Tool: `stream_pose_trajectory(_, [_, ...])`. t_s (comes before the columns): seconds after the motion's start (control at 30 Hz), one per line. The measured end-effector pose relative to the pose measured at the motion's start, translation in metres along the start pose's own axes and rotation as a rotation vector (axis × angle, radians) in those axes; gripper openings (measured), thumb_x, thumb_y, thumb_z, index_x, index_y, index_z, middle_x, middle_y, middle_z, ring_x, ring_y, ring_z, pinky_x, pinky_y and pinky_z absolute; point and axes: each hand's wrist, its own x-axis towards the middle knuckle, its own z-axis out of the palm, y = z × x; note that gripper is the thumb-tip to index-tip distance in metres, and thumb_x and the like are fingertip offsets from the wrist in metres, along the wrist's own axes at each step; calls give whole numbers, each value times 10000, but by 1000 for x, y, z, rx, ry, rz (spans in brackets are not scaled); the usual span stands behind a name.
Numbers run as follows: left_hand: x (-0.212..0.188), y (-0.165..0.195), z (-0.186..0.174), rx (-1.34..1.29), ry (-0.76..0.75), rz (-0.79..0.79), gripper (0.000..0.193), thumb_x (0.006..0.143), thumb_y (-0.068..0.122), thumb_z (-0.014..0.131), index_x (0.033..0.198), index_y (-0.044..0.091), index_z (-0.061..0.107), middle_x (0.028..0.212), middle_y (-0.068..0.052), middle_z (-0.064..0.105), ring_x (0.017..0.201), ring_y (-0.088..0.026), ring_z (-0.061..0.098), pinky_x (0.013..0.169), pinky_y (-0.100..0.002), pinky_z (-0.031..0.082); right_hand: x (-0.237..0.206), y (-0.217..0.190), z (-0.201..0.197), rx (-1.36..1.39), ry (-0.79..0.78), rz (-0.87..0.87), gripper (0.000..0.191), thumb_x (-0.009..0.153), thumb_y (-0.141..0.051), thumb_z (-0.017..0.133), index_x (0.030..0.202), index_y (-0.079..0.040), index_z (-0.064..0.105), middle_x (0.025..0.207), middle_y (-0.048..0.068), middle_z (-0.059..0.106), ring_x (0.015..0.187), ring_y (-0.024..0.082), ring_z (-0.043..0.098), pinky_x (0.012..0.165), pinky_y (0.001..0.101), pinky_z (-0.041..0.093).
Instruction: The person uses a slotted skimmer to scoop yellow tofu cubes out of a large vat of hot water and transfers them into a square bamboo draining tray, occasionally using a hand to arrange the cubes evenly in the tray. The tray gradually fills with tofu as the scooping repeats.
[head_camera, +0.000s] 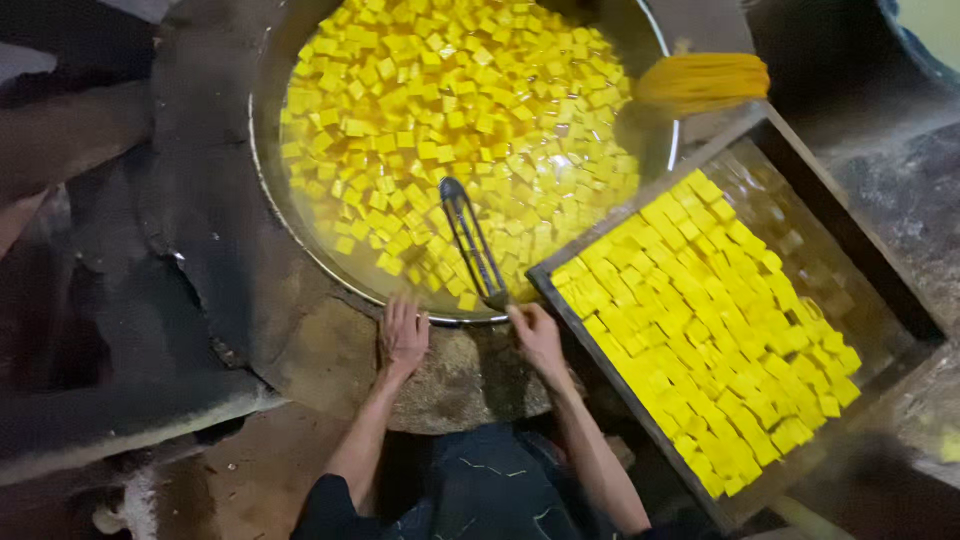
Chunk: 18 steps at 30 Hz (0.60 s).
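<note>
1. The slotted metal spatula (472, 243) lies slanted in the big round pan (262, 150), its blade among the floating yellow cubes (450, 110) and its handle end reaching the pan's near rim.
2. The right hand (535, 335) holds that handle end right at the rim, fingers closed around it; the grip is clenched on the spatula.
3. The left hand (404, 335) rests flat, fingers spread and released, on the rough stone ledge (460, 385) just outside the pan's near rim, holding nothing.
4. The two hands sit near each other, with a short stretch of bare rim and ledge between them.
5. The cubes crowd most of the pan's yellowish liquid; the clearest open liquid is a strip along the near rim and a patch at the far right side.
6. The wooden tray (800, 165) stands just right of the right hand, its near-left corner touching or overlapping the pan's rim.
7. Packed rows of cubes (710, 330) fill the tray's left and near part; the far right strip of its wet floor is bare up to the wall.
8. A yellow-stained scoop-like tool (700, 82) rests at the pan's far right edge, above the tray's far corner.
9. Dark, sooty stove surface (190, 230) surrounds the pan on the left, open and bare.
</note>
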Motion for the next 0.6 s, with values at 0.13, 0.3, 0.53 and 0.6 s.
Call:
stream_pose_trajectory(0.13, [1, -4, 7, -34, 29, -30, 512, 967, 254, 584, 1388, -34, 540, 1460, -275, 493, 1416, -467, 387, 1175, -573, 313, 36, -33, 37, -358, 107, 24, 522, 966, -528, 631, 1010, -12, 696, 851, 209, 713, 839, 380, 704, 751, 475, 520])
stream_pose_trajectory(0.3, [-7, -1, -1, -43, -111, -85, 454, 969, 280, 597, 1320, -4, 547, 1471, -260, 466, 1430, -456, 379, 1150, -566, 342, 71, -46, 54, -596, 170, -82, 471, 914, -457, 666, 1045, -4, 661, 875, 237, 707, 835, 468, 679, 705, 549, 507])
stream_pose_trajectory(0.53, [-17, -8, 5, -19, -112, -105, 455, 963, 283, 601, 1329, 15, 566, 1441, -255, 500, 1380, -451, 417, 1125, -565, 351, 87, -64, 77, 33, 9, -83, 355, 977, -360, 689, 1069, -18, 672, 756, 82, 713, 616, 163, 662, 561, 321, 534])
stream_pose_trajectory(0.6, [-24, -10, 15, -23, -109, -94, 473, 955, 287, 605, 1350, 27, 579, 1407, -257, 529, 1359, -465, 440, 1102, -560, 359, 73, -60, 67, 219, 34, -82, 326, 977, -335, 685, 1092, -30, 668, 744, 44, 692, 595, 88, 628, 536, 276, 521])
